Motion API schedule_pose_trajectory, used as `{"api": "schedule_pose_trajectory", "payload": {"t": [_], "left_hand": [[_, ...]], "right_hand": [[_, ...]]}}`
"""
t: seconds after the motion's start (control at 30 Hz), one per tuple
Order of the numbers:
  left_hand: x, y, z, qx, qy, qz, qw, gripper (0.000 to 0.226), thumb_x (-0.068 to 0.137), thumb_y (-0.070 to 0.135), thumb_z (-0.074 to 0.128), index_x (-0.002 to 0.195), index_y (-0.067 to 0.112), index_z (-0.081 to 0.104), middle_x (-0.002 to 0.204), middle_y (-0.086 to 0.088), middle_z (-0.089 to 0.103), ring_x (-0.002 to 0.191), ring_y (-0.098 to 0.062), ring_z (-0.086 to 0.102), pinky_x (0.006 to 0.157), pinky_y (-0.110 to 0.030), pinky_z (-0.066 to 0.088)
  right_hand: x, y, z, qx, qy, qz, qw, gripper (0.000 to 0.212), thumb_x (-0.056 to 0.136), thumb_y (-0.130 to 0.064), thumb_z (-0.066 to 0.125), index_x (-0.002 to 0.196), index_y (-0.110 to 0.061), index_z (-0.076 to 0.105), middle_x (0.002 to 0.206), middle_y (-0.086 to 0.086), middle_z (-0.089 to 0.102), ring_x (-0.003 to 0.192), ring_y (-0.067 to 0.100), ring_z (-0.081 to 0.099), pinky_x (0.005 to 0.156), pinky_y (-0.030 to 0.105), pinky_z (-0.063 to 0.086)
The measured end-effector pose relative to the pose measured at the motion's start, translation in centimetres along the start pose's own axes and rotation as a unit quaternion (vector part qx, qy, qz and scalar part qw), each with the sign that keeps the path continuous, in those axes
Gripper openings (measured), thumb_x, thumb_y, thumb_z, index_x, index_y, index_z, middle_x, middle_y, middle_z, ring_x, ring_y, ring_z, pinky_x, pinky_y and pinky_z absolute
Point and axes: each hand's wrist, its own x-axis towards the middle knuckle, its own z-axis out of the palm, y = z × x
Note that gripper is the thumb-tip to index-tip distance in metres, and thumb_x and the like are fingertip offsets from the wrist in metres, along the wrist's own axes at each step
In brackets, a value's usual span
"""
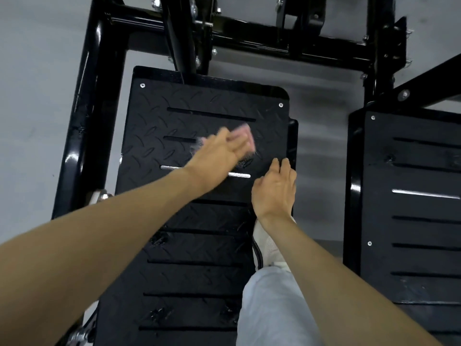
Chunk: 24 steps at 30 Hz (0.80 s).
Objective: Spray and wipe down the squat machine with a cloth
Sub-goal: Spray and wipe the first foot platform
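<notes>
A black diamond-tread foot plate of the squat machine fills the middle of the view. My left hand, blurred by motion, presses a pink cloth flat against the plate's upper right part. My right hand rests with relaxed fingers on the plate's right edge and holds nothing. No spray bottle is in view.
A second black slotted foot plate lies to the right. The machine's black steel frame runs along the left and across the top. My leg in light trousers and a white shoe stand between the plates. Grey floor surrounds it.
</notes>
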Motion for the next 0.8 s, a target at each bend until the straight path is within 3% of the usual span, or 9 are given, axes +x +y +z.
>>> {"api": "schedule_pose_trajectory", "payload": {"t": [0.07,0.13,0.23,0.33,0.4,0.47,0.53,0.6,0.8], "left_hand": [[0.1,0.5,-0.2,0.055,-0.009,0.107,0.993,0.072,0.092,0.000,0.050,0.151,0.020,0.014,0.158,0.000,0.012,0.114,-0.026,0.035,0.097,-0.040,0.040],[1.0,-0.6,-1.3,0.119,-0.033,0.136,0.983,0.080,0.091,0.001,0.053,0.152,0.022,0.007,0.160,0.001,0.002,0.119,-0.025,0.032,0.101,-0.040,0.037],[2.2,-2.0,-2.4,0.105,-0.018,0.008,0.994,0.078,0.084,0.000,0.058,0.149,0.019,0.018,0.155,-0.001,0.015,0.120,-0.029,0.033,0.100,-0.042,0.037],[2.9,0.5,-1.7,0.045,-0.017,-0.085,0.995,0.070,0.087,0.003,0.052,0.149,0.014,0.021,0.153,-0.002,0.021,0.115,-0.030,0.035,0.093,-0.041,0.039],[2.9,3.2,-0.9,0.051,-0.021,-0.005,0.998,0.069,0.089,0.003,0.052,0.150,0.016,0.019,0.155,-0.002,0.016,0.117,-0.030,0.035,0.093,-0.041,0.039],[2.8,4.5,-1.1,0.089,-0.031,0.133,0.987,0.071,0.093,0.004,0.048,0.152,0.016,0.010,0.158,-0.002,0.008,0.120,-0.031,0.034,0.096,-0.042,0.039],[3.5,3.5,-1.8,0.154,-0.030,0.226,0.961,0.073,0.095,0.003,0.044,0.153,0.015,0.001,0.158,-0.003,0.008,0.119,-0.029,0.034,0.095,-0.040,0.039],[4.8,2.1,-2.7,0.233,-0.008,0.251,0.939,0.070,0.095,0.004,0.042,0.152,0.013,0.001,0.156,-0.003,0.014,0.118,-0.029,0.037,0.092,-0.039,0.041],[9.2,4.1,-3.5,0.149,0.011,0.001,0.989,0.076,0.085,0.009,0.060,0.148,0.009,0.017,0.152,-0.007,0.021,0.120,-0.032,0.034,0.089,-0.039,0.041]], "right_hand": [[0.2,0.4,-0.3,0.014,0.014,-0.006,1.000,0.054,0.096,-0.013,0.044,0.146,-0.003,0.027,0.154,0.013,0.022,0.137,0.027,0.025,0.114,0.035,0.026],[0.4,1.0,-0.4,0.026,0.020,-0.010,0.999,0.052,0.096,-0.010,0.044,0.145,-0.002,0.031,0.152,0.012,0.027,0.136,0.026,0.028,0.113,0.036,0.028],[0.5,1.5,-0.5,0.035,0.025,-0.021,0.999,0.050,0.095,-0.006,0.042,0.144,-0.001,0.034,0.150,0.012,0.031,0.134,0.026,0.032,0.113,0.036,0.028],[0.6,2.0,-0.6,0.014,0.051,-0.023,0.998,0.049,0.093,-0.006,0.043,0.142,-0.003,0.038,0.150,0.013,0.032,0.134,0.025,0.034,0.118,0.036,0.012],[0.9,2.3,-0.8,0.017,0.056,0.009,0.998,0.050,0.093,-0.007,0.044,0.143,-0.006,0.037,0.151,0.011,0.029,0.135,0.024,0.033,0.119,0.038,0.005],[1.3,2.6,-1.2,0.048,0.050,0.056,0.996,0.052,0.094,-0.007,0.044,0.144,-0.007,0.034,0.152,0.012,0.028,0.138,0.025,0.030,0.120,0.039,0.008],[1.7,3.0,-1.7,0.109,0.041,0.106,0.988,0.052,0.094,-0.005,0.043,0.145,-0.007,0.033,0.147,0.014,0.037,0.134,0.027,0.038,0.117,0.041,0.021],[1.9,3.5,-2.5,0.199,0.028,0.160,0.966,0.051,0.094,0.000,0.040,0.143,-0.009,0.038,0.134,0.015,0.053,0.122,0.029,0.051,0.107,0.038,0.037],[1.9,4.6,-2.8,0.326,0.006,0.255,0.910,0.040,0.090,0.001,0.039,0.117,-0.012,0.065,0.116,0.011,0.065,0.107,0.030,0.061,0.094,0.038,0.050]]}}
